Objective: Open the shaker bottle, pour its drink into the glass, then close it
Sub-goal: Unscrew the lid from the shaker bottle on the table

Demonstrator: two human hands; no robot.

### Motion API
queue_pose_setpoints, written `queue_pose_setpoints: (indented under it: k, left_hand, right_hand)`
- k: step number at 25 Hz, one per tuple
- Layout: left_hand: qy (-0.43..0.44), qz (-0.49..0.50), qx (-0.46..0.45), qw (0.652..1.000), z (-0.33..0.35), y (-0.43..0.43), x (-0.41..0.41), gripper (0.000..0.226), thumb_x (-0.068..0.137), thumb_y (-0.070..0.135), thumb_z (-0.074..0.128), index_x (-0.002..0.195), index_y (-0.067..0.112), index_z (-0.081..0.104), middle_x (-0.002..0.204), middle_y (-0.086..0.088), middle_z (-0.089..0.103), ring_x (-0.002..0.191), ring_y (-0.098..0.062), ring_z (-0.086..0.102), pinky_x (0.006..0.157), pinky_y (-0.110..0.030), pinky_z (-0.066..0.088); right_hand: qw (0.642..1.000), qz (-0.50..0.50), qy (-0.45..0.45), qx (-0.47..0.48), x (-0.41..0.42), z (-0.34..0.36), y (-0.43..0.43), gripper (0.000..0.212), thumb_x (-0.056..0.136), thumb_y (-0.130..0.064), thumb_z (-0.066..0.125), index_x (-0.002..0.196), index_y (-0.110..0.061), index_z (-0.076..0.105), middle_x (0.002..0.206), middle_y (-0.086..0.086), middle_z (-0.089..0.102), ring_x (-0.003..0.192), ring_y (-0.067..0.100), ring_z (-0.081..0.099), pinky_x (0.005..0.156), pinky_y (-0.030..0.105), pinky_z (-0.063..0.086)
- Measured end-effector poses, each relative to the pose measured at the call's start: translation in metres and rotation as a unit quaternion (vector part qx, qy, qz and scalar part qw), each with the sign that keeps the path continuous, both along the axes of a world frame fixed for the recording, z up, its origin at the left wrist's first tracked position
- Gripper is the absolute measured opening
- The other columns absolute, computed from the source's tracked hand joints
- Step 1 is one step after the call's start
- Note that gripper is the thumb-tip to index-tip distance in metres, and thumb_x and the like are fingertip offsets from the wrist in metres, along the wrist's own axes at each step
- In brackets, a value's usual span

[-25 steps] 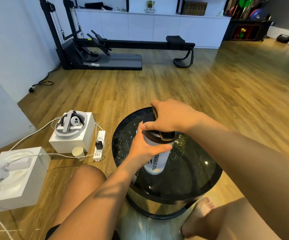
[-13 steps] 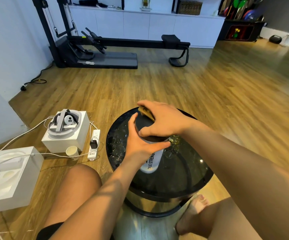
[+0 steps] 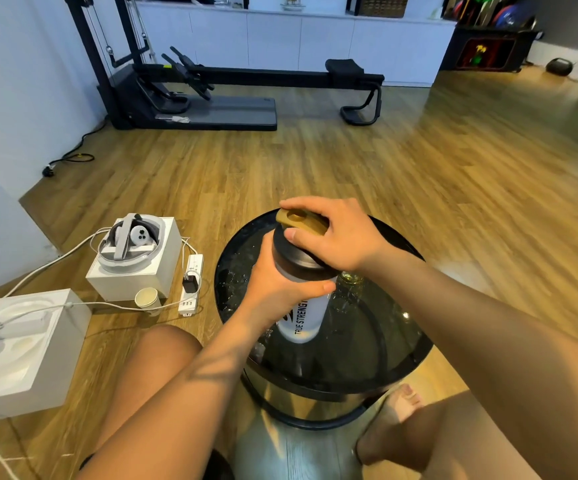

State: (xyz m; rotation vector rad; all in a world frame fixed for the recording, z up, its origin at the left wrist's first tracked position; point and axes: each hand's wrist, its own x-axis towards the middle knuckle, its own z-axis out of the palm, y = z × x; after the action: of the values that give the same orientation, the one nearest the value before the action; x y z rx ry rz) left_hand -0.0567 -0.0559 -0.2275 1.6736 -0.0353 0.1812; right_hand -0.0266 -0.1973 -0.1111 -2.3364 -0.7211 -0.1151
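Left hand (image 3: 273, 289) wraps the smooth white shaker bottle (image 3: 303, 318); right hand (image 3: 339, 233) apparently clasps its round dark lid (image 3: 285, 252).

Left hand (image 3: 273, 285): curled round the upper part of the shaker bottle (image 3: 301, 320), thumb laid across the near side, fingers hidden behind it.
Left forearm: bare, rising from the lower left, wrist nearly straight.
Right hand (image 3: 336, 233): palm down on the lid (image 3: 298, 254), fingers wrapped over the far edge, thumb against the near rim.
Right forearm: bare, entering from the lower right, wrist slightly bent.
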Motion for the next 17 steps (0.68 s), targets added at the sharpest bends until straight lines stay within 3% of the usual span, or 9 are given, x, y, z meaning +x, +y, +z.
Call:
queue_pose_setpoints:
  k: [4, 7, 12, 15, 17]
  left_hand:
    - [-0.002, -0.053, -0.004, 0.999, 0.000, 0.006, 0.006, 0.102, 0.049, 0.024, 0.099, 0.135, 0.010, 0.047, 0.130, -0.011, 0.066, 0.122, -0.027, 0.064, 0.102, -0.060, 0.050]
    - [-0.004, -0.091, -0.019, 0.996, 0.005, 0.011, 0.007, 0.103, 0.050, 0.018, 0.096, 0.138, 0.002, 0.045, 0.132, -0.018, 0.064, 0.125, -0.032, 0.062, 0.104, -0.060, 0.048]
    - [-0.022, -0.142, -0.029, 0.989, 0.015, 0.016, 0.008, 0.088, 0.057, 0.010, 0.089, 0.135, 0.012, 0.048, 0.128, 0.001, 0.069, 0.121, -0.015, 0.064, 0.093, -0.025, 0.053]
    - [-0.009, -0.155, -0.040, 0.987, 0.019, 0.018, 0.009, 0.097, 0.055, 0.012, 0.090, 0.139, -0.002, 0.042, 0.130, -0.011, 0.065, 0.122, -0.020, 0.063, 0.094, -0.028, 0.051]
    - [-0.013, -0.156, -0.039, 0.987, 0.017, 0.019, 0.010, 0.095, 0.056, 0.014, 0.090, 0.137, 0.000, 0.044, 0.129, -0.008, 0.066, 0.122, -0.018, 0.063, 0.094, -0.027, 0.051]
  right_hand:
    - [0.999, 0.036, 0.017, -0.018, 0.004, 0.005, 0.000, 0.038, 0.083, -0.036, 0.068, 0.121, -0.038, 0.065, 0.120, -0.019, 0.065, 0.104, -0.007, 0.053, 0.083, 0.001, 0.033]
    - [0.999, 0.040, 0.029, -0.011, 0.006, 0.005, 0.001, 0.037, 0.081, -0.036, 0.070, 0.118, -0.040, 0.066, 0.117, -0.018, 0.067, 0.102, -0.007, 0.054, 0.082, 0.002, 0.035]
    - [0.997, 0.035, 0.063, 0.032, 0.007, 0.004, 0.002, 0.038, 0.078, -0.034, 0.075, 0.115, -0.039, 0.068, 0.113, -0.018, 0.069, 0.102, -0.005, 0.058, 0.086, 0.011, 0.041]
    - [0.992, 0.024, 0.106, 0.056, 0.009, 0.003, 0.004, 0.040, 0.076, -0.035, 0.077, 0.114, -0.041, 0.068, 0.106, -0.020, 0.069, 0.100, -0.003, 0.061, 0.088, 0.020, 0.046]
    - [0.990, 0.018, 0.129, 0.054, 0.010, 0.002, 0.005, 0.042, 0.075, -0.038, 0.077, 0.116, -0.042, 0.067, 0.105, -0.020, 0.069, 0.100, -0.001, 0.061, 0.088, 0.022, 0.046]
